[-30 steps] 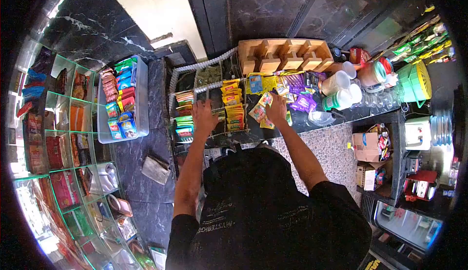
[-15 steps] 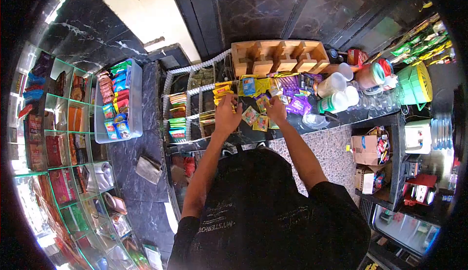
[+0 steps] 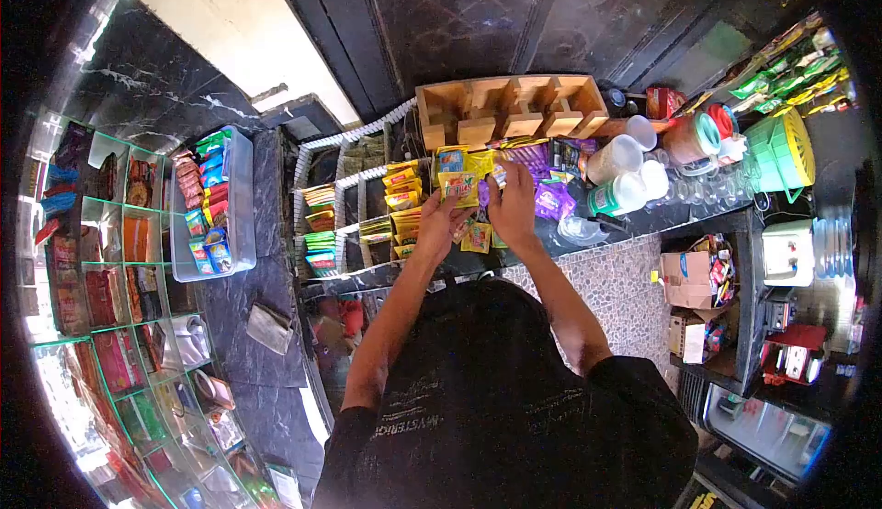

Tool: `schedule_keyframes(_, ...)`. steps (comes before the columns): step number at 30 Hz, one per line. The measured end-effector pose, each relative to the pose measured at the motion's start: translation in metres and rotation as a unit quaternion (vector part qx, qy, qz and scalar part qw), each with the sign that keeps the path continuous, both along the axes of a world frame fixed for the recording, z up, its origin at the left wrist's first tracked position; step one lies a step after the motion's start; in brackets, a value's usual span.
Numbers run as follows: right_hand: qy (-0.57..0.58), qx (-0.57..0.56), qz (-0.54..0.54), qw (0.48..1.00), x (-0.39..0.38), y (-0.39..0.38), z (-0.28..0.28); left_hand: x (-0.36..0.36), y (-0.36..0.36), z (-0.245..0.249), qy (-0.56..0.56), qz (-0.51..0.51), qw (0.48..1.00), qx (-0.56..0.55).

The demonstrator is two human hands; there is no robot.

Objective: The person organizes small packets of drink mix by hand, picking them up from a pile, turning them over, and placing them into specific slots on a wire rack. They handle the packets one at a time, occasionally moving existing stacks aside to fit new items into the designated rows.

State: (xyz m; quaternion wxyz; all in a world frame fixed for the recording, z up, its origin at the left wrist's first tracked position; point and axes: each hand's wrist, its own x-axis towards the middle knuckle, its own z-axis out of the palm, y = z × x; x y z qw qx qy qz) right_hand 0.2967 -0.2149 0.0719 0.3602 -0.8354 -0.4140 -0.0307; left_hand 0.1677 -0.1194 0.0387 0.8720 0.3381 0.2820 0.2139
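My left hand [image 3: 441, 221] holds up a yellow sachet [image 3: 457, 188] with a printed front, pinched between thumb and fingers. Beside it, my right hand [image 3: 512, 206] is over the sachet pile with its fingers bent in; what they grip is hidden. Purple sachets [image 3: 551, 198] lie just right of that hand. Another yellow-and-red sachet [image 3: 476, 238] rests on the dark counter below, between my two hands. To the left, rows of yellow sachets [image 3: 401, 187] stand in a white-edged divided organizer [image 3: 342, 181].
A wooden compartment rack [image 3: 475, 132] stands behind the sachets. Plastic jars [image 3: 616, 160] and a green basket [image 3: 779, 160] are to the right. A clear bin [image 3: 241, 206] of packets sits at left, near glass shelves [image 3: 119, 275]. Cardboard boxes [image 3: 687, 279] fill a lower shelf.
My left hand has moved right, away from the yellow sachets in the organizer, and now holds up a yellow sachet. My right hand has shifted slightly up and left over the pile.
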Motion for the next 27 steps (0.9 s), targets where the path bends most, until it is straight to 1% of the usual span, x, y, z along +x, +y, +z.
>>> schedule_keyframes(1, 0.0, 0.001, 0.001, 1.0, -0.006, 0.002, 0.014, 0.001, -0.001, 0.005, -0.005, 0.014, 1.0, -0.025)
schedule_keyframes(2, 0.007, 0.032, 0.1, 0.994, -0.015, 0.004, 0.028, 0.001, -0.002, 0.01, -0.009, 0.028, 0.998, -0.051)
schedule_keyframes(3, 0.015, 0.062, 0.197, 0.978, -0.022, 0.004, 0.035, 0.001, -0.002, 0.012, -0.008, 0.027, 0.998, -0.052)
schedule_keyframes(4, 0.02, 0.046, 0.274, 0.96, -0.025, 0.003, 0.031, 0.001, -0.002, 0.015, -0.078, 0.029, 0.992, -0.099)
schedule_keyframes(5, 0.021, 0.047, 0.272, 0.961, -0.023, 0.001, 0.028, 0.002, -0.001, 0.017, -0.149, 0.031, 0.978, -0.145)
schedule_keyframes(6, -0.029, -0.024, 0.279, 0.96, -0.021, 0.0, 0.025, 0.003, -0.002, 0.027, -0.127, 0.04, 0.984, -0.122)
schedule_keyframes(7, -0.079, -0.094, 0.286, 0.95, -0.018, -0.001, 0.021, 0.003, -0.001, 0.024, -0.127, 0.042, 0.984, -0.12)
schedule_keyframes(8, -0.154, -0.167, 0.232, 0.946, -0.009, -0.002, 0.009, 0.002, 0.0, 0.02, -0.1, 0.048, 0.989, -0.103)
schedule_keyframes(9, -0.155, -0.165, 0.237, 0.945, -0.003, 0.001, -0.003, -0.001, 0.001, 0.014, -0.071, 0.055, 0.992, -0.085)
schedule_keyframes(10, -0.049, -0.17, 0.121, 0.977, 0.003, 0.006, -0.012, -0.004, 0.003, 0.008, -0.071, 0.058, 0.992, -0.084)
schedule_keyframes(11, 0.058, -0.172, 0.0, 0.983, 0.007, 0.007, -0.02, -0.006, 0.005, 0.002, -0.061, 0.061, 0.994, -0.066)
schedule_keyframes(12, 0.059, -0.173, -0.001, 0.983, 0.007, 0.006, -0.016, -0.006, 0.004, 0.003, -0.051, 0.062, 0.996, -0.049)
schedule_keyframes(13, 0.159, -0.147, 0.027, 0.976, 0.006, 0.005, -0.011, -0.006, 0.002, 0.004, -0.051, 0.062, 0.996, -0.05)
schedule_keyframes(14, 0.258, -0.119, 0.056, 0.957, 0.005, 0.005, -0.007, -0.005, 0.002, 0.005, -0.029, 0.059, 0.998, -0.013)
schedule_keyframes(15, 0.354, -0.091, 0.084, 0.927, 0.001, 0.005, 0.002, -0.005, 0.001, 0.007, -0.006, 0.057, 0.998, 0.023)
schedule_keyframes(16, 0.445, -0.06, 0.11, 0.887, -0.002, 0.005, 0.009, -0.005, 0.004, -0.003, -0.007, 0.057, 0.998, 0.023)
schedule_keyframes(17, 0.53, -0.028, 0.135, 0.837, -0.004, 0.006, 0.016, -0.007, 0.011, -0.014, 0.149, 0.064, 0.944, 0.287)
schedule_keyframes(18, 0.5, 0.004, 0.167, 0.85, -0.012, 0.005, 0.019, -0.009, 0.017, -0.022, 0.29, 0.066, 0.799, 0.523)
schedule_keyframes(19, 0.5, 0.005, 0.166, 0.85, -0.012, 0.003, 0.035, -0.012, 0.02, -0.022, 0.29, 0.065, 0.799, 0.523)
schedule_keyframes(21, 0.599, 0.071, 0.118, 0.789, -0.005, -0.004, 0.064, -0.016, 0.024, -0.023, 0.254, 0.172, 0.79, 0.53)
schedule_keyframes(22, 0.566, 0.082, 0.127, 0.81, 0.008, -0.003, 0.045, -0.016, 0.021, -0.007, 0.261, 0.17, 0.853, 0.418)
schedule_keyframes(23, 0.565, 0.082, 0.127, 0.811, 0.014, -0.003, 0.025, -0.016, 0.021, -0.005, 0.26, 0.17, 0.854, 0.418)
schedule_keyframes(24, 0.502, 0.069, 0.131, 0.852, 0.019, -0.002, 0.011, -0.017, 0.023, -0.004, 0.203, 0.179, 0.912, 0.308)
schedule_keyframes(25, 0.435, 0.056, 0.133, 0.889, 0.023, -0.003, -0.006, -0.019, 0.026, -0.004, 0.142, 0.184, 0.953, 0.193)
schedule_keyframes(26, 0.357, 0.003, 0.156, 0.921, 0.027, -0.007, -0.037, -0.021, 0.029, -0.012, 0.134, 0.173, 0.964, 0.151)
schedule_keyframes(27, 0.357, 0.004, 0.154, 0.921, 0.025, -0.014, -0.054, -0.021, 0.029, -0.017, 0.134, 0.171, 0.964, 0.151)
